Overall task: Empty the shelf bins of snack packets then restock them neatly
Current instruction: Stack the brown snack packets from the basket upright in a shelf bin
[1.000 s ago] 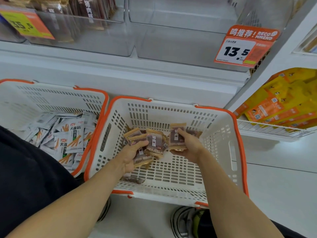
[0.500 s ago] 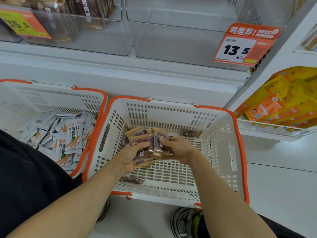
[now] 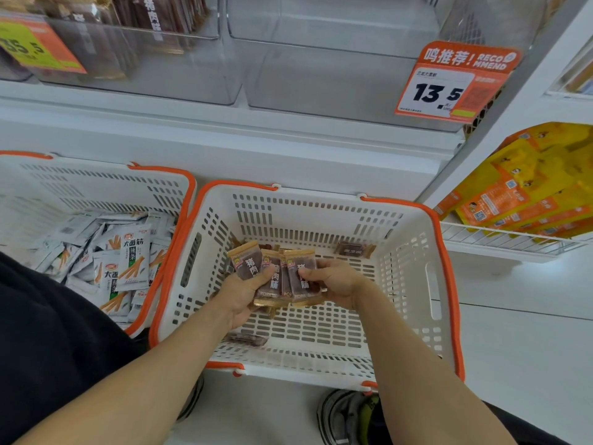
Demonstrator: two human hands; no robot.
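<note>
Both hands, left [image 3: 242,292] and right [image 3: 337,284], grip fanned pork jerky packets [image 3: 276,276] above basket [image 3: 414,252].

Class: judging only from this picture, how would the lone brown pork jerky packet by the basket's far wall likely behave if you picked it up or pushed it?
The loose packet looks small, flat: probably light. Its glossy wrapper would likely slide across the white basket floor, not roll.

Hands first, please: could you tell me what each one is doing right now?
Left hand: grips the pork jerky packets.
Right hand: pinches the same packets.
</note>
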